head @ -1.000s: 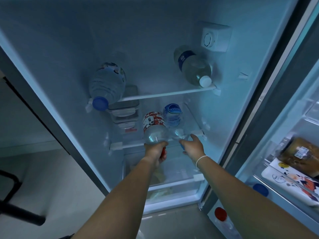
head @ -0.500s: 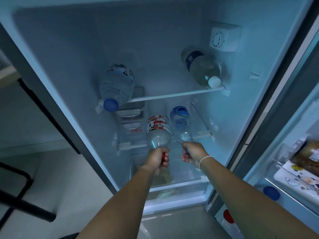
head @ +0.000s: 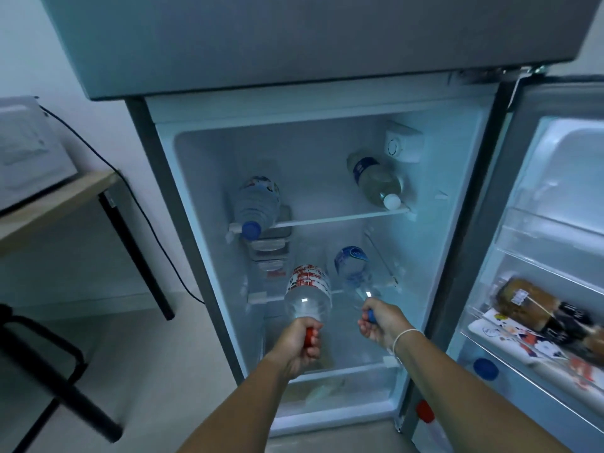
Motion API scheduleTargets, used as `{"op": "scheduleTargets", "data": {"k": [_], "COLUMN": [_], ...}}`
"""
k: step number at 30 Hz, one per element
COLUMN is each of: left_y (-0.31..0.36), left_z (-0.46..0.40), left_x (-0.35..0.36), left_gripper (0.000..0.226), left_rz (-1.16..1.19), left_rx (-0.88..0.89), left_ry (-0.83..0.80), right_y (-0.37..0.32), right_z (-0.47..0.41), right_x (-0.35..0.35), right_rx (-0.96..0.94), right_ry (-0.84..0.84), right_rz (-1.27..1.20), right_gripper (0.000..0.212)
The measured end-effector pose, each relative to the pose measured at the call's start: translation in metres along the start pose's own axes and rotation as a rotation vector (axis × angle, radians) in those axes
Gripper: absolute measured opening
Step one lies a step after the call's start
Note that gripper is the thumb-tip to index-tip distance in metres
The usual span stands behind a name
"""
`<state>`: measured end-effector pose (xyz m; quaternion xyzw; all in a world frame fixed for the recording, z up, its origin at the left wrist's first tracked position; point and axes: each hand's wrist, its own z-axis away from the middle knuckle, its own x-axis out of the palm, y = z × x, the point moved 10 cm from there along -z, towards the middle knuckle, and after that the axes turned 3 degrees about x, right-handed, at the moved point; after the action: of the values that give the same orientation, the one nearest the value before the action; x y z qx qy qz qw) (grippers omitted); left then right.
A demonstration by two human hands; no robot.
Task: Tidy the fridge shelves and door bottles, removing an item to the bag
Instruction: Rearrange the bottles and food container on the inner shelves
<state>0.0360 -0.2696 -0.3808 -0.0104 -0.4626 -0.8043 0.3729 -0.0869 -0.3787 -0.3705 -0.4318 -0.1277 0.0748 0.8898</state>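
The fridge stands open in front of me. My left hand [head: 299,346] grips the red cap end of a clear bottle with a red and white label [head: 307,292], its body lying over the front edge of the middle shelf [head: 258,297]. My right hand [head: 380,323] grips the blue cap end of a clear bottle with a blue label [head: 351,264], which lies half on the same shelf. On the upper shelf [head: 340,217] lie a blue-capped water bottle [head: 256,206] at the left and a white-capped bottle [head: 376,179] at the right.
Stacked food containers [head: 269,253] sit at the back left of the middle shelf. The open door [head: 555,223] at the right holds a wrapped loaf [head: 523,300], flat packets and blue-capped and red-capped bottles lower down. A table with a microwave [head: 29,152] stands left, a black chair [head: 49,371] nearer.
Both hands have drawn the two bottles outward from the middle shelf toward me. My head has pulled back and up, so the whole fridge, table and microwave show.
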Motion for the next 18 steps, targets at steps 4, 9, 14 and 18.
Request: {"op": "scheduleTargets", "data": {"k": [4, 9, 14, 18], "left_y": [-0.006, -0.017, -0.013, -0.007], "left_z": [0.032, 0.069, 0.102, 0.131], "left_x": [-0.005, -0.010, -0.002, 0.002], "left_gripper": [0.030, 0.029, 0.029, 0.029], "left_rz": [-0.012, -0.011, 0.022, 0.016], "left_rx": [0.004, 0.011, 0.061, 0.091], "left_ry": [0.003, -0.003, -0.039, -0.070], "right_y": [0.001, 0.007, 0.010, 0.007], "right_z": [0.028, 0.062, 0.095, 0.123], "right_x": [-0.005, -0.017, -0.025, -0.024], "right_rx": [-0.008, -0.016, -0.030, -0.059], "right_ry": [-0.006, -0.022, -0.051, -0.092], "right_rz": [-0.018, -0.016, -0.047, -0.089], "right_gripper": [0.023, 0.024, 0.024, 0.025]}}
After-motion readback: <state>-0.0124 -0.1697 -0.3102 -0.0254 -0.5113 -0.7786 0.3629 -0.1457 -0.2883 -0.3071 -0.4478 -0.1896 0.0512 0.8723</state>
